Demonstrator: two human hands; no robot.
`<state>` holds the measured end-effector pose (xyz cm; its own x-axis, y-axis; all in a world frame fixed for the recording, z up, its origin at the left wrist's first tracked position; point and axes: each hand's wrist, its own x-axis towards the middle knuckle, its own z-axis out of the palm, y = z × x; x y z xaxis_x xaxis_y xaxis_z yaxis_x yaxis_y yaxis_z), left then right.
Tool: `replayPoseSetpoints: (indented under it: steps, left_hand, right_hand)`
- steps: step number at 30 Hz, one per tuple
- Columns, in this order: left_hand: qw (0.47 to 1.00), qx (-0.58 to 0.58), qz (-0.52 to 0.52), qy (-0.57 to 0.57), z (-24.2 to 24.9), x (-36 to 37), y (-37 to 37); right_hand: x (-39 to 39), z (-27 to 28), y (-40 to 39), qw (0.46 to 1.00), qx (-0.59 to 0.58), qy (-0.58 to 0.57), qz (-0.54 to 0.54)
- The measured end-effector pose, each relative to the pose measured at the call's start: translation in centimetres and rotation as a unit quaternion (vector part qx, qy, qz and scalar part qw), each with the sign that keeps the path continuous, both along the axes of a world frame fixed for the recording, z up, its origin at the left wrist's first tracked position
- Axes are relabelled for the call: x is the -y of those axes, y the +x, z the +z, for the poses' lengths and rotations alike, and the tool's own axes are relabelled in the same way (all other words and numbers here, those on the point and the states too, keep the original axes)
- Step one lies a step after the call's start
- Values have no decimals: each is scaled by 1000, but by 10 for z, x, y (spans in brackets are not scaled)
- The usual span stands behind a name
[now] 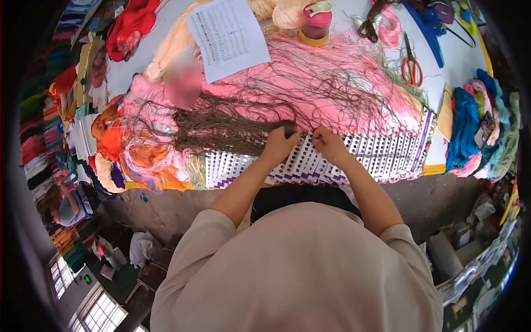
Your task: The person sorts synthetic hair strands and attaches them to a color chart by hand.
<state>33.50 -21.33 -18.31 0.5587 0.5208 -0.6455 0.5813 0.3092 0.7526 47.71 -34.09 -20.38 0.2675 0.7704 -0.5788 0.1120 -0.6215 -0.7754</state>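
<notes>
A row of overlapping white cards with punched holes (376, 155) runs along the table's near edge, with thread tied through them. My left hand (281, 145) is closed on the right end of a bundle of dark brown thread (229, 130), which lies over the cards' left part. Just to its right, my right hand (328, 145) has its fingers pinched together at the upper edge of the cards; whatever is between them is too small to make out. Pink thread (310, 72) with loose brown strands spreads behind both hands.
Behind the thread are a printed sheet (228, 39), a pink lidded jar (316, 23) and orange-handled scissors (411, 71). Red yarn (131, 27) and orange yarn (110, 138) lie left, blue yarn (464, 130) right. Another person (72, 207) is at far left.
</notes>
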Motion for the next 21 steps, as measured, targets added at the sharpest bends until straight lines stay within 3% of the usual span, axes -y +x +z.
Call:
replayPoseSetpoints:
  steps: [2,6,8,9,11,13,15,17,18,20,21]
  left_hand:
    - [975,76,145,-149,8,-8,-5]
    - [913,137,79,-377,-2,-5,-14]
    - [938,158,40,-307,27,0,-3]
    - [948,102,1,-302,7,2,-7]
    - [980,-16,-51,-194,30,3,9]
    - [986,-50,-122,-106,7,10,11]
    - [973,-2,-219,71,-19,15,7]
    - [938,-92,-265,204,-9,9,6]
    - [914,-147,-311,214,3,-2,6]
    - [947,-93,-188,245,14,-23,-11]
    - [984,-31,-155,82,14,-49,-26]
  right_hand:
    - [0,-2,1,1000,1,8,-3]
    - [2,-11,-2,1000,10,13,-16]
    - [5,-25,-7,998,35,41,-32]
    - [5,-25,-6,996,13,82,-42]
    - [3,-14,-7,963,-219,97,-120]
    - [-5,10,0,971,-202,28,-125]
    - [-4,5,1,966,-226,16,-127]
    - [-3,-6,-1,969,-215,34,-114]
    - [2,-24,-3,987,-131,53,-71]
    - [-2,-23,-10,996,58,70,12]
    - [-6,-21,-14,996,73,56,5]
